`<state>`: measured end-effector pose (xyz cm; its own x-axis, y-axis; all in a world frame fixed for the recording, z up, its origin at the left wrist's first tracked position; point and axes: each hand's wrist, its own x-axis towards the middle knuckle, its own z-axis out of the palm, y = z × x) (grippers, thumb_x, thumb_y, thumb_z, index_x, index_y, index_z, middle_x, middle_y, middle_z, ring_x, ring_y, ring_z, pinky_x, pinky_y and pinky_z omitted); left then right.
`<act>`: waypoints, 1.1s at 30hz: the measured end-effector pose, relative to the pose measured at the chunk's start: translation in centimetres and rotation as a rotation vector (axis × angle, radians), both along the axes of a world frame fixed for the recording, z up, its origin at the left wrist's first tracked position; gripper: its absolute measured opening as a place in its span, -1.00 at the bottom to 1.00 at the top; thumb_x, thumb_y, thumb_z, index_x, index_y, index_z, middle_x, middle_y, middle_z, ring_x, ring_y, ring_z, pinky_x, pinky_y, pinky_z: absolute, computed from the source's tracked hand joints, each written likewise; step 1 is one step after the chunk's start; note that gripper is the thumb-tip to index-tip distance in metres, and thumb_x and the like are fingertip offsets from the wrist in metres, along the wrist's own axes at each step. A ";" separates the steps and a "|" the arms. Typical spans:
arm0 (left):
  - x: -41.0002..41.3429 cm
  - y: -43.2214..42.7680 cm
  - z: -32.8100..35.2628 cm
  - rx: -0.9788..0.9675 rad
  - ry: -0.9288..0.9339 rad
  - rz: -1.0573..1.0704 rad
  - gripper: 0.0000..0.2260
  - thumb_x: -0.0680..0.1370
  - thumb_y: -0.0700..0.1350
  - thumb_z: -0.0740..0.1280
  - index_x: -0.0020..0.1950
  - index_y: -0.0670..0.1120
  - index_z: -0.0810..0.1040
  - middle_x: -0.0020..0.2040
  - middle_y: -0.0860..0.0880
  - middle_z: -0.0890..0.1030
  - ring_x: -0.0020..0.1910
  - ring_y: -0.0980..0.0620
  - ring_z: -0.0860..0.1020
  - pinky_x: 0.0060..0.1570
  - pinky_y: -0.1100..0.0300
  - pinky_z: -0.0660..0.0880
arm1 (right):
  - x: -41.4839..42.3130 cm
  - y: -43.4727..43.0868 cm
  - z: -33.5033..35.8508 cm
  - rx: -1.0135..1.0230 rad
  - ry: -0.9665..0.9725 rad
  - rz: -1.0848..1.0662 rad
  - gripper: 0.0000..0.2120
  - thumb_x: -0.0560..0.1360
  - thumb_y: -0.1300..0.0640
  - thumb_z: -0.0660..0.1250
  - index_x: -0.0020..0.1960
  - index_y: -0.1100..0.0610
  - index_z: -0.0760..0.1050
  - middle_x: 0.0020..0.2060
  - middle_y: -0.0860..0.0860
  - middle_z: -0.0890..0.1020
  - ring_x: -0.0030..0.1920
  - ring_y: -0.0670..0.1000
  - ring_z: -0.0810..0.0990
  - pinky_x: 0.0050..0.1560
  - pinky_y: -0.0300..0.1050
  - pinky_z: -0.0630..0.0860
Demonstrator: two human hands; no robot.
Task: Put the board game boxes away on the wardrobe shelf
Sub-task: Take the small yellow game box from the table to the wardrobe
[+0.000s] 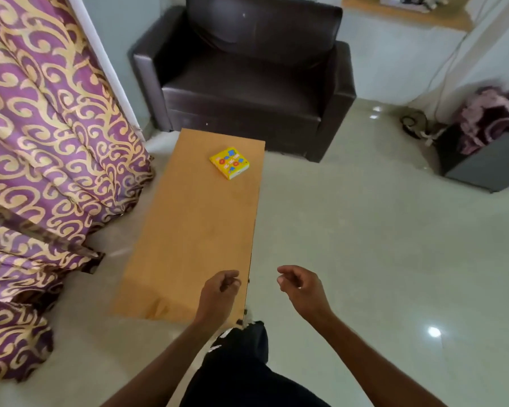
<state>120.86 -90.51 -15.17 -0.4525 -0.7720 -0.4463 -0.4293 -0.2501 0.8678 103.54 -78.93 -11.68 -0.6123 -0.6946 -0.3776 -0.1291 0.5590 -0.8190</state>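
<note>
Head view: caught both hands empty and loosely curled, left hand (221, 289) over the near end of the wooden table (188, 230), right hand (299, 284) beside it above the pale glossy floor (365, 230). Judged best to step forward and take the yellow board game box (229, 163), lying flat at the table's far end near the dark sofa (247, 69), by opposite edges. Noted a purple-and-gold curtain (41, 142) at left, no wardrobe in sight.
</note>
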 end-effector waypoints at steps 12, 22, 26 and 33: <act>-13.6 -19.0 -1.3 -0.003 -0.084 0.252 -0.85 0.55 -0.22 0.31 0.05 -0.06 0.62 -0.11 0.00 0.67 -0.15 -0.04 0.62 -0.20 0.18 0.50 | -16.3 -24.4 -3.0 0.083 -0.027 0.266 -0.85 0.49 0.18 0.37 0.03 0.04 0.63 -0.25 -0.01 0.68 -0.22 -0.07 0.64 -0.14 -0.24 0.54; -26.7 -40.1 -13.8 0.315 -0.334 0.340 -0.81 0.51 -0.24 0.28 0.09 -0.12 0.59 -0.02 -0.12 0.64 -0.15 -0.09 0.59 -0.15 0.14 0.50 | -28.4 -49.7 -16.3 0.423 -0.014 0.561 -0.81 0.45 0.16 0.37 0.05 0.11 0.61 -0.08 0.01 0.69 -0.03 -0.02 0.64 0.02 -0.21 0.48; -31.0 -46.8 -19.4 0.447 -0.439 0.346 -0.70 0.46 -0.16 0.34 0.19 -0.13 0.54 0.08 -0.12 0.63 0.01 -0.15 0.61 -0.13 0.14 0.50 | -31.6 -56.7 -23.3 0.510 0.077 0.621 -0.67 0.42 0.15 0.36 0.18 0.08 0.54 0.12 0.08 0.63 0.15 0.13 0.58 0.05 -0.12 0.46; -34.4 -51.8 -22.7 0.478 -0.219 0.555 -0.75 0.32 -0.24 0.37 -0.09 0.05 0.51 0.10 -0.10 0.64 -0.03 -0.03 0.61 -0.08 0.13 0.53 | -32.6 -62.9 -30.1 0.540 0.007 0.652 -0.56 0.34 0.14 0.47 0.20 0.10 0.48 0.15 0.13 0.59 0.13 0.16 0.58 0.09 0.01 0.55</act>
<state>86.41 -142.27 -37.87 0.0825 -0.5608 -0.8238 -0.2808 -0.8062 0.5207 70.94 -141.79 -41.80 -0.1559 -0.6348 -0.7568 -0.5657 0.6855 -0.4584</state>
